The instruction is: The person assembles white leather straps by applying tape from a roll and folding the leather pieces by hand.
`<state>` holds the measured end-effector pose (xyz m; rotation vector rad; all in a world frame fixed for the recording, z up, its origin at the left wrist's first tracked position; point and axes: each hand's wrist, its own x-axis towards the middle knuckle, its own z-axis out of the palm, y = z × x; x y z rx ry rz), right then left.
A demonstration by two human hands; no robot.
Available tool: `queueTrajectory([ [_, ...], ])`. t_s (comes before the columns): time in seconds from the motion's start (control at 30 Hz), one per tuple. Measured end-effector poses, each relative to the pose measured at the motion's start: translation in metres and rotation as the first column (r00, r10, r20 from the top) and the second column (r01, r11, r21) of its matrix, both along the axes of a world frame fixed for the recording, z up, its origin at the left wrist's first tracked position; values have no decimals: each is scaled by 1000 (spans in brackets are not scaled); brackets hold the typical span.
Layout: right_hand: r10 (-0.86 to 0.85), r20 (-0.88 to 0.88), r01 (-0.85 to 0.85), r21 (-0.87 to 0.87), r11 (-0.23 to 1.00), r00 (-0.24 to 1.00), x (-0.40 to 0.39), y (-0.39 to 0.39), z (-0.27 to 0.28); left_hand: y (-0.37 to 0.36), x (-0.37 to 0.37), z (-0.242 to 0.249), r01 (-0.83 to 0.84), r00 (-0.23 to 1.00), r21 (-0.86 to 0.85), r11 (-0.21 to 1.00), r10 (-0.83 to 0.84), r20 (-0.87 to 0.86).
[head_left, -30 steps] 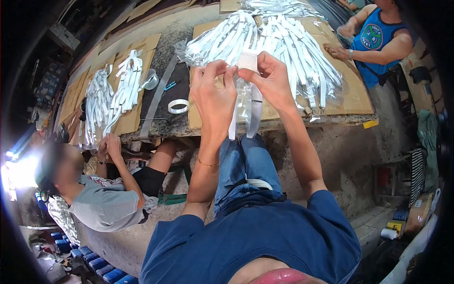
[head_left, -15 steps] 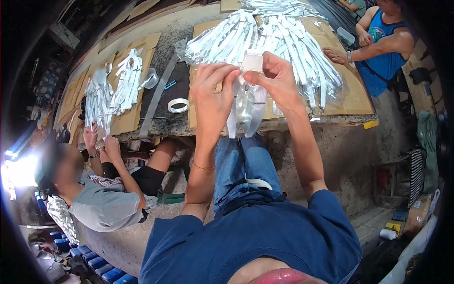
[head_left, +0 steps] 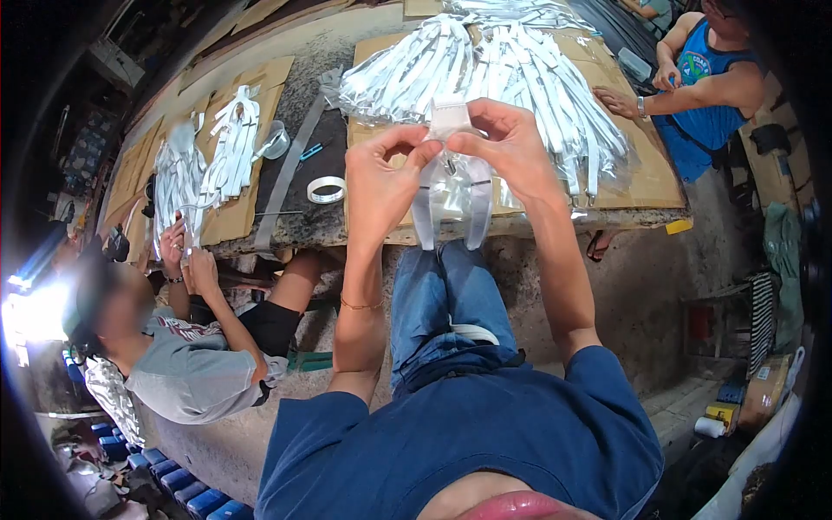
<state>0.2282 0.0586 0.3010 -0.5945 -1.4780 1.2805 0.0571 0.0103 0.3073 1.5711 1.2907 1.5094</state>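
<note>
Near the table's front edge, a white strap (head_left: 450,117) is held up in front of me, with a broad stitched tab at the top. Two pale ends hang below it, and clear plastic (head_left: 453,195) shows between them. My left hand (head_left: 387,173) pinches the strap's left side between thumb and fingers, just under the tab. On the other side, my right hand (head_left: 511,152) grips it with the thumb across the front and the fingers curled behind. A small dark metal piece shows just below my thumbs. My fingers partly hide the strap's middle.
Bundles of white straps (head_left: 542,82) in clear plastic lie on cardboard (head_left: 654,178) behind my hands. To the left are a tape roll (head_left: 326,191), blue snips (head_left: 311,152) and a plastic cup (head_left: 276,141). One co-worker (head_left: 195,364) sits left handling straps; another (head_left: 706,87) stands far right.
My left hand has shifted slightly down and turned, its fingers now more bent around the strap. The hanging ends have spread apart. The seated co-worker's hands moved a little.
</note>
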Motion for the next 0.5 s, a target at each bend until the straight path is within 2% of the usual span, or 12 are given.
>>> queueTrajectory([
  [0.03, 25, -60, -27, -32, 999, 998, 2, 0, 3, 0, 0, 0, -8, 997, -10, 1000, 9, 70],
  [0.1, 49, -118, -57, -65, 996, 992, 5, 2, 9, -2, -2, 5, 6, 997, -34, 999, -3, 80],
  [0.17, -27, 12, 27, -10, 1000, 1000, 7, 4, 16, -3, -3, 5, 17, 996, -59, 998, -11, 92],
  [0.27, -6, 72, 1, 78, 997, 997, 6, 3, 21, -1, -3, 5, 68, 988, -23, 997, -65, 137],
  [0.3, -7, 74, 2, 77, 997, 997, 5, 2, 21, -2, -2, 6, 84, 981, -36, 996, -77, 179],
  [0.37, -134, 33, 131, 86, 988, 990, 2, 3, 21, -1, 0, 6, 100, 971, -44, 994, -88, 224],
  [0.43, -145, 36, 141, 86, 986, 989, -1, 1, 23, 2, 4, 2, 178, 948, -19, 984, -166, 273],
  [0.47, -156, 37, 152, 85, 985, 987, -3, 0, 23, 2, 3, 2, 174, 948, -20, 984, -162, 275],
  [0.5, -154, 40, 151, 85, 985, 987, -4, -1, 22, 3, 1, 1, 184, 965, -71, 980, -167, 200],
])
